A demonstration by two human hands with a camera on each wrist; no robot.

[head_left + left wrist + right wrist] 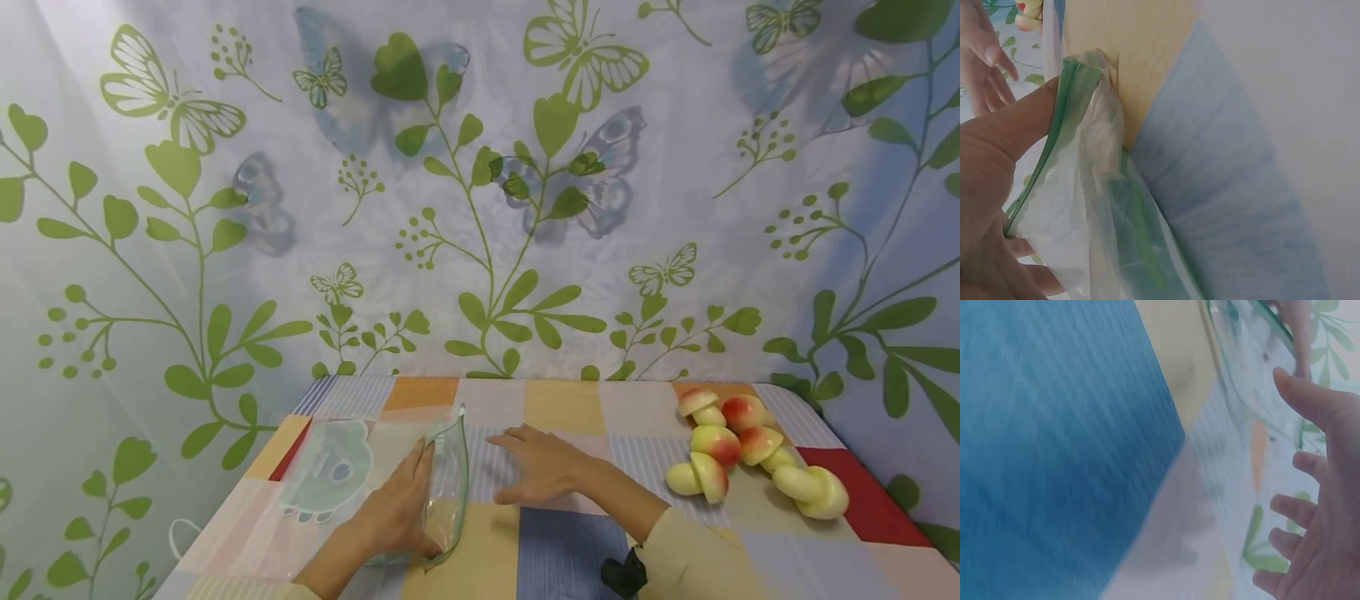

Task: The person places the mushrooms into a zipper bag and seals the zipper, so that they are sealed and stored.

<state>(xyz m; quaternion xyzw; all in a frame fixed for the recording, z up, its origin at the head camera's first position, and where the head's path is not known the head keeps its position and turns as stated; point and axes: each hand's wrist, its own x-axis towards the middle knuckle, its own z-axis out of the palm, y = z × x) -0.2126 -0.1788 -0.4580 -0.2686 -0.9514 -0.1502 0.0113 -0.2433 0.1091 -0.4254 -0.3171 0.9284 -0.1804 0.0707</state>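
A clear plastic zip bag (330, 467) with a green zip edge and a pale green animal print lies on the left of the table. My left hand (401, 508) grips it at the mouth, thumb and fingers spread along the zip edge, so the mouth gapes towards the right. In the left wrist view the thumb lies against the green zip strip (1063, 119). My right hand (543, 462) hovers just right of the bag mouth, fingers spread and holding nothing. Several yellow mushroom-shaped pieces with red tinges (716, 446) lie in a cluster at the right.
A patchwork-patterned cloth (562, 404) covers the table. Behind it hangs a curtain (480, 250) printed with green leaves and butterflies. A white loop of cord (176, 537) shows by the left table edge. A small black object (624, 575) sits at the right sleeve.
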